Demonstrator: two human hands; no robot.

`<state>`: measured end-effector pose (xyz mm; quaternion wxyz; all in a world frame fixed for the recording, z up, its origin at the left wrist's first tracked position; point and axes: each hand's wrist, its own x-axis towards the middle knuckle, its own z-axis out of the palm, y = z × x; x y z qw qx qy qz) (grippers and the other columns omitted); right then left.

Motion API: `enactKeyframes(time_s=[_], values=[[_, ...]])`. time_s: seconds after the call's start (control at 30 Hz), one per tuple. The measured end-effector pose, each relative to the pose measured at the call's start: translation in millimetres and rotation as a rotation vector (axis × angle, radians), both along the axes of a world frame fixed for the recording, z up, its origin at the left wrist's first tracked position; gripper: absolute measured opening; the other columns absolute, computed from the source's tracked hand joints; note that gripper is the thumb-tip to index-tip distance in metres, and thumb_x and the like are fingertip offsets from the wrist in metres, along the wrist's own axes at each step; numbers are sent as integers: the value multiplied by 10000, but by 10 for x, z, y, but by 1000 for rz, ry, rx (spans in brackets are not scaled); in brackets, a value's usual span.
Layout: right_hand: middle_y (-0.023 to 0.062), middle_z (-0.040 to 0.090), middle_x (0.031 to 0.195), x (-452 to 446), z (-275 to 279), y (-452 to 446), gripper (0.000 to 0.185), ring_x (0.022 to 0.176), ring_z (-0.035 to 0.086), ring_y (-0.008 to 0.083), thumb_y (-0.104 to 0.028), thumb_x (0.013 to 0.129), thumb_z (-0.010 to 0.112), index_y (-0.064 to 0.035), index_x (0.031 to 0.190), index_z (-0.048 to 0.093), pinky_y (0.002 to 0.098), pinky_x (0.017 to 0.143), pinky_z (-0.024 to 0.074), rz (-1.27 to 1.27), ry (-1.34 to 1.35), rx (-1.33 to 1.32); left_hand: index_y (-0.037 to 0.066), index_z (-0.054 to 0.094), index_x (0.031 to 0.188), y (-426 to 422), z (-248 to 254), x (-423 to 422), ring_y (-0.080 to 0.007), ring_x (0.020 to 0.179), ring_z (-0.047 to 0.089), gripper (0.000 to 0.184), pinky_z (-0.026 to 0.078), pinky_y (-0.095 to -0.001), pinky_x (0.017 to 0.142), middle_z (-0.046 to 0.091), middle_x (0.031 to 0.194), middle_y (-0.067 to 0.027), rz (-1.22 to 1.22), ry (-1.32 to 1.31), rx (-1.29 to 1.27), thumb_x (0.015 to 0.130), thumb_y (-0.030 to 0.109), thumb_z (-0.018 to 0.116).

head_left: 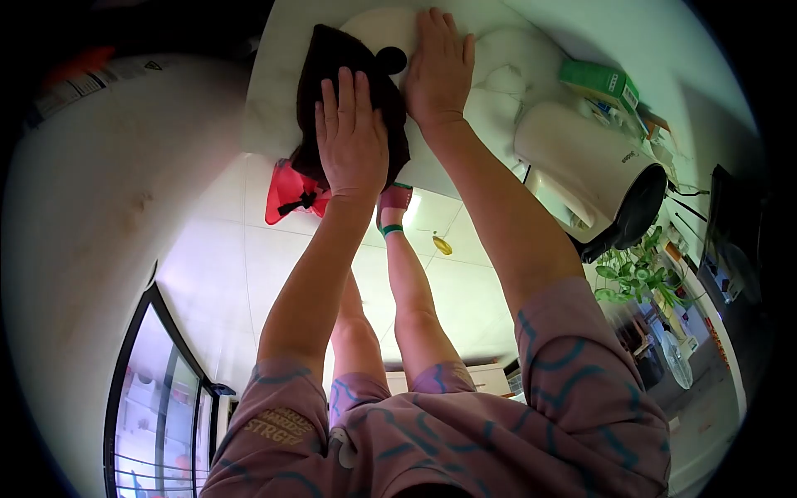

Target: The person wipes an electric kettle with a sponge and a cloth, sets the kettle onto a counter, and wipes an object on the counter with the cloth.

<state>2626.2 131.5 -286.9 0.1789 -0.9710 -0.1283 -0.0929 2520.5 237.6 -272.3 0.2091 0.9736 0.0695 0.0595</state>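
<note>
A dark, soft-looking black cloth item (311,108) lies on the white tabletop (278,75). Spread flat on top of it is my left hand (353,137), fingers extended. A round black ball or knob (391,60) sits at the cloth's right edge; whether it is attached, I cannot tell. Just right of that, my right hand (440,75) rests with fingers stretched out, its edge close to the cloth. Behind the cloth a pale round shape (378,25) shows partly, its kind unclear.
To the right stands a white electric kettle (581,153) with a black lid, near a green box (599,83) and a leafy plant (643,270). A red bag with a black bow (290,195) is below the table edge. A small yellow object (442,244) lies on the floor.
</note>
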Motion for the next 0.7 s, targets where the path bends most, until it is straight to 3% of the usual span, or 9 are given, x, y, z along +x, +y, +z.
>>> enactKeyframes(time_s=[0.1,0.2,0.27,0.3,0.4,0.47,0.6,0.7], values=[[142,474,1463,9,-39,-16,489,1395,397,328,-62,912,499,-67,1400,453,527,1165,228,-2,-43,32,50,413,1461,131,32,279,-373,1406,361,479,327,-486,1134,375,1537,-147,-25,13,56,998,170,441],[141,474,1463,-15,-17,-6,498,1404,388,322,-59,902,504,-71,1397,457,545,1170,209,6,-24,46,75,461,1439,423,-164,834,-359,1351,437,489,345,-508,1114,434,1497,-121,-84,-148,11,968,200,504],[149,476,1459,-11,14,-11,500,1398,393,333,-63,898,510,-67,1395,457,558,1163,216,11,-18,40,32,581,1301,520,-14,1208,-321,1133,558,345,407,-442,1015,626,1177,-133,-194,-380,146,975,128,523],[175,450,1474,-6,15,-13,496,1406,376,341,-75,922,469,-28,1414,432,540,1176,210,19,-15,27,32,581,1301,509,-68,1279,-321,1133,558,345,407,-442,1015,626,1177,-133,-190,-380,143,975,128,523],[198,425,1489,-35,-18,-20,499,1413,360,346,-88,945,434,5,1434,409,519,1188,208,23,-24,12,54,557,1337,390,-126,1227,-333,1133,554,371,408,-440,1010,617,1184,-141,-98,-485,172,972,108,516],[195,426,1490,-15,-45,-27,501,1413,362,344,-90,944,439,-1,1436,411,516,1188,211,23,-45,8,57,450,1440,183,-105,814,-372,1364,419,501,314,-520,1130,413,1510,-148,231,-110,66,963,195,509],[179,432,1489,-29,-39,-33,503,1413,365,320,-88,934,467,-13,1429,423,506,1187,223,2,14,-40,2,386,1471,-292,-11,49,-420,1425,309,565,261,-549,1158,317,1552,-224,170,13,1,937,139,507],[173,438,1486,12,-50,-38,507,1412,368,312,-88,926,480,-14,1424,428,506,1185,230,0,-3,-50,25,381,1484,-311,-54,-81,-397,1448,283,597,263,-522,1167,298,1576,-178,73,43,9,913,129,520]])
